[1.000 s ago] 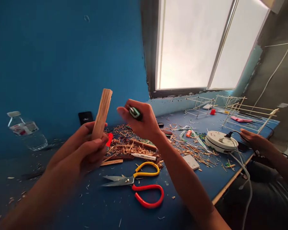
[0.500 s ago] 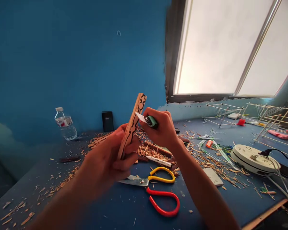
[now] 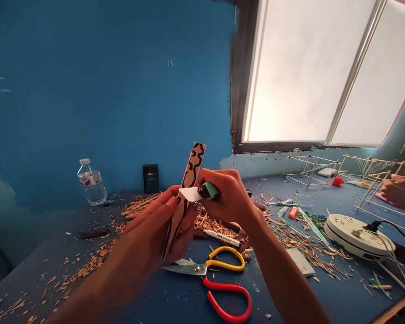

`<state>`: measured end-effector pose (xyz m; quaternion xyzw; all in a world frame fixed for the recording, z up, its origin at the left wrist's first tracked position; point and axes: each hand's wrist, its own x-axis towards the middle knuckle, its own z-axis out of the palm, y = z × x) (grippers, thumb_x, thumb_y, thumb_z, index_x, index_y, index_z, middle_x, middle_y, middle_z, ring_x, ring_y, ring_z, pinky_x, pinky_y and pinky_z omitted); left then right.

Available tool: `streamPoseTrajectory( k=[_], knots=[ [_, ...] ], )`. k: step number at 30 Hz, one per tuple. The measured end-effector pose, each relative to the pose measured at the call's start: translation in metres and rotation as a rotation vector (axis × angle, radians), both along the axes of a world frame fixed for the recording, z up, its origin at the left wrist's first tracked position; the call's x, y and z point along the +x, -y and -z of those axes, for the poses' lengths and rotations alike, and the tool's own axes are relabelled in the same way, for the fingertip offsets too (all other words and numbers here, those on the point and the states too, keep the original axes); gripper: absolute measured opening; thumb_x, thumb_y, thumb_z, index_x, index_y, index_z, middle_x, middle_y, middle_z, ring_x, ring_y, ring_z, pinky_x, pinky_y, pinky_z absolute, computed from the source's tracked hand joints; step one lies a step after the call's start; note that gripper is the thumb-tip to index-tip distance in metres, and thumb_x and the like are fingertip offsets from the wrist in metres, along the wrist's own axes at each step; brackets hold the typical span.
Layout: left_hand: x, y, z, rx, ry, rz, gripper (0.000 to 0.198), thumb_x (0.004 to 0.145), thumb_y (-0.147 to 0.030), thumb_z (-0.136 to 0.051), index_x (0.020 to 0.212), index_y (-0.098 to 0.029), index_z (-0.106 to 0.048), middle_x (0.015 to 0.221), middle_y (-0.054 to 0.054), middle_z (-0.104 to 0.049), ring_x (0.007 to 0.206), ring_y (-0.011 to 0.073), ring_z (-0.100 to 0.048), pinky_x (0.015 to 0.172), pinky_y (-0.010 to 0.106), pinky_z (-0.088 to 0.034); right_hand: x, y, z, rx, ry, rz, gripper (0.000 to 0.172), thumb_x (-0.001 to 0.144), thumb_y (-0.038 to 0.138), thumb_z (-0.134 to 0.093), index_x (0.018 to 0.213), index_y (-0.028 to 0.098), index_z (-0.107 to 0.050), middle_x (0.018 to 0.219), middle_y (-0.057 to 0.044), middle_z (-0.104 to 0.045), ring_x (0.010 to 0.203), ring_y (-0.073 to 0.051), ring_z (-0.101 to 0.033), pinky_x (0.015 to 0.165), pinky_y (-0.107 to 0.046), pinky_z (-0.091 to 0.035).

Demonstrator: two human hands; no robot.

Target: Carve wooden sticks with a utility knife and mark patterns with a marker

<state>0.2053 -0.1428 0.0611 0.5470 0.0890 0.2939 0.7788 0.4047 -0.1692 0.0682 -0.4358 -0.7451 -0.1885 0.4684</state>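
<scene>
My left hand (image 3: 155, 225) is wrapped round the lower part of a flat wooden strip (image 3: 193, 167) that stands tilted in front of me. Wavy black lines are drawn on the strip's face. In my right hand (image 3: 226, 193) is a utility knife (image 3: 209, 191) with a green and black handle. Its wide blade lies across the strip near the middle, close to my left thumb; I cannot tell how deep it bites. Below my hands, scissors (image 3: 219, 274) with one yellow and one red handle lie on the blue table. A white marker (image 3: 222, 237) rests behind them among wood shavings (image 3: 211, 223).
A water bottle (image 3: 92, 182) and a black box (image 3: 150, 178) stand by the wall. To the right are a round power strip (image 3: 359, 236), a white square piece (image 3: 300, 262), an orange piece (image 3: 293, 212) and stick frames (image 3: 313, 171). Another person's hand (image 3: 401, 192) touches a frame.
The knife blade has moved down the strip, from its upper part to near my left thumb. The strip's marked face has turned more toward me. The other person's hand has come further into view.
</scene>
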Motion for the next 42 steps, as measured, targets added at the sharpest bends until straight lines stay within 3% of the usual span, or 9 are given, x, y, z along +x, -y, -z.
streamPoseTrajectory(
  k=[6, 10, 14, 23, 29, 37, 40, 42],
  knots=[
    [0.0, 0.001, 0.001, -0.008, 0.019, -0.037, 0.026, 0.092, -0.046, -0.073, 0.106, -0.028, -0.06, 0.069, -0.005, -0.047, 0.048, 0.006, -0.031, 0.046, 0.018, -0.026, -0.007, 0.004, -0.001, -0.052, 0.017, -0.004, 0.007, 0.074, 0.017, -0.059, 0.076, 0.022, -0.053, 0.065, 0.007, -0.054, 0.058, -0.008, -0.037, 0.056, -0.025, -0.026],
    [-0.002, 0.004, -0.002, 0.041, 0.024, -0.06, 0.013, 0.1, -0.039, -0.06, 0.108, -0.029, -0.06, 0.075, -0.001, -0.056, 0.05, 0.009, -0.041, 0.048, 0.02, -0.035, -0.01, 0.005, -0.002, -0.066, 0.022, 0.003, 0.007, 0.072, 0.016, -0.057, 0.075, 0.021, -0.053, 0.065, 0.007, -0.056, 0.058, -0.008, -0.038, 0.057, -0.025, -0.027],
    [-0.003, 0.008, -0.005, 0.071, 0.007, -0.076, 0.016, 0.103, -0.036, -0.05, 0.111, -0.026, -0.061, 0.076, -0.001, -0.054, 0.052, 0.0087, -0.042, 0.054, 0.021, -0.042, -0.01, 0.004, 0.0, -0.064, 0.036, 0.012, 0.008, 0.071, 0.015, -0.057, 0.075, 0.021, -0.054, 0.065, 0.007, -0.057, 0.057, -0.008, -0.04, 0.057, -0.025, -0.028],
    [0.0, -0.002, 0.003, 0.095, 0.001, -0.066, 0.014, 0.099, -0.037, -0.057, 0.109, -0.027, -0.057, 0.07, -0.005, -0.047, 0.05, 0.0071, -0.027, 0.046, 0.018, -0.024, -0.011, 0.005, 0.0, -0.055, 0.073, 0.103, 0.009, 0.07, 0.017, -0.059, 0.077, 0.022, -0.058, 0.067, 0.007, -0.061, 0.057, -0.008, -0.04, 0.057, -0.026, -0.028],
    [-0.001, 0.005, 0.001, 0.128, -0.054, -0.106, 0.018, 0.101, -0.043, -0.054, 0.104, -0.026, -0.054, 0.071, -0.006, -0.036, 0.054, 0.0069, -0.015, 0.045, 0.019, -0.013, -0.011, 0.004, 0.002, -0.001, 0.074, 0.17, 0.005, 0.071, 0.018, -0.059, 0.074, 0.022, -0.057, 0.063, 0.006, -0.058, 0.055, -0.009, -0.037, 0.056, -0.027, -0.026],
    [-0.002, 0.006, -0.002, 0.09, -0.017, -0.05, 0.016, 0.103, -0.039, -0.046, 0.1, -0.024, -0.044, 0.072, -0.006, -0.035, 0.052, 0.0058, -0.015, 0.045, 0.018, -0.011, -0.012, -0.001, 0.008, 0.086, 0.076, 0.221, 0.009, 0.068, 0.017, -0.057, 0.073, 0.023, -0.054, 0.06, 0.006, -0.055, 0.052, -0.01, -0.033, 0.055, -0.029, -0.022],
    [-0.003, 0.008, -0.003, 0.093, -0.009, -0.052, 0.005, 0.098, -0.028, -0.047, 0.102, -0.024, -0.045, 0.072, -0.006, -0.034, 0.053, 0.0063, -0.014, 0.045, 0.016, -0.013, -0.012, 0.0, 0.007, 0.078, 0.085, 0.237, 0.009, 0.068, 0.018, -0.056, 0.074, 0.023, -0.054, 0.06, 0.006, -0.056, 0.052, -0.01, -0.034, 0.055, -0.029, -0.022],
    [-0.003, 0.009, -0.003, 0.136, -0.03, -0.075, 0.012, 0.095, -0.021, -0.051, 0.105, -0.025, -0.047, 0.07, -0.008, -0.032, 0.052, 0.0059, -0.013, 0.043, 0.015, -0.015, -0.015, 0.0, 0.007, 0.08, 0.08, 0.267, 0.008, 0.069, 0.019, -0.057, 0.075, 0.023, -0.054, 0.06, 0.006, -0.057, 0.052, -0.011, -0.035, 0.055, -0.029, -0.023]
  ],
)
